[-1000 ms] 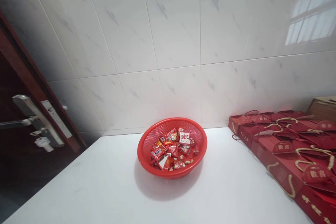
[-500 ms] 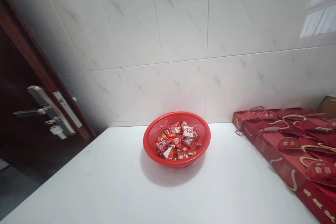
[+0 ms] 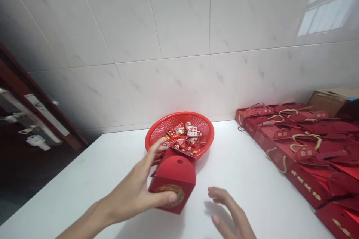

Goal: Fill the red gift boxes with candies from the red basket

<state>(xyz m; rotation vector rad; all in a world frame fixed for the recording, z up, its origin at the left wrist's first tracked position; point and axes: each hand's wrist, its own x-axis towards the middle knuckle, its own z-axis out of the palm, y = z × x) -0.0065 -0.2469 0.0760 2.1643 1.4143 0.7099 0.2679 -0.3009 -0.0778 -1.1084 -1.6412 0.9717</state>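
Observation:
My left hand (image 3: 140, 186) is closed around a red cardboard gift box (image 3: 175, 171), thumb across a round gold emblem on its near side. A rounded flap with a small hole shows at the top of the box. To the right, my right hand (image 3: 231, 213) is over the white table, fingers apart and holding nothing. Just behind the box stands a red plastic basket (image 3: 206, 119) containing several wrapped candies (image 3: 179, 142), mostly red. The box hides the basket's front left part.
Rows of red gift boxes (image 3: 291, 149) with rope handles fill the table's right side. A brown carton (image 3: 328, 101) is behind them. The white table (image 3: 112, 160) meets a tiled wall (image 3: 182, 82). A door (image 3: 17, 157) with keys in its lock is on the left.
Both hands have come into view, the left one holding a red gift box in front of the basket. The view has shifted slightly to the right.

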